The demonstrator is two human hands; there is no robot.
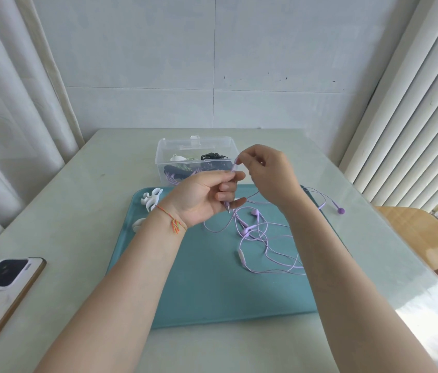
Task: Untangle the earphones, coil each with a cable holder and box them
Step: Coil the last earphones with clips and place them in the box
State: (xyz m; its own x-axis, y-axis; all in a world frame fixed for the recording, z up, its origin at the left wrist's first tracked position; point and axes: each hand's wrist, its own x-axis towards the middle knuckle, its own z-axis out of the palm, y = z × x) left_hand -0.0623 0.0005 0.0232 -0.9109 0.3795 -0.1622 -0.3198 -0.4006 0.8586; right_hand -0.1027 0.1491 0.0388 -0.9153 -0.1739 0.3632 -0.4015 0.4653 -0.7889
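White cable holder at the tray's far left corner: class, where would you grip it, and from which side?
Probably pinch the white cable holder across its middle body from above. It lies flat on the teal tray, its curved prongs splaying outward, and nothing covers it.

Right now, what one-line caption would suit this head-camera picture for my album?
Two hands, left and right, wind a purple earphone cable above a teal tray.

A phone (5,275) lies face down at the near left of the table (77,184); a teal tray (212,292) occupies its middle.
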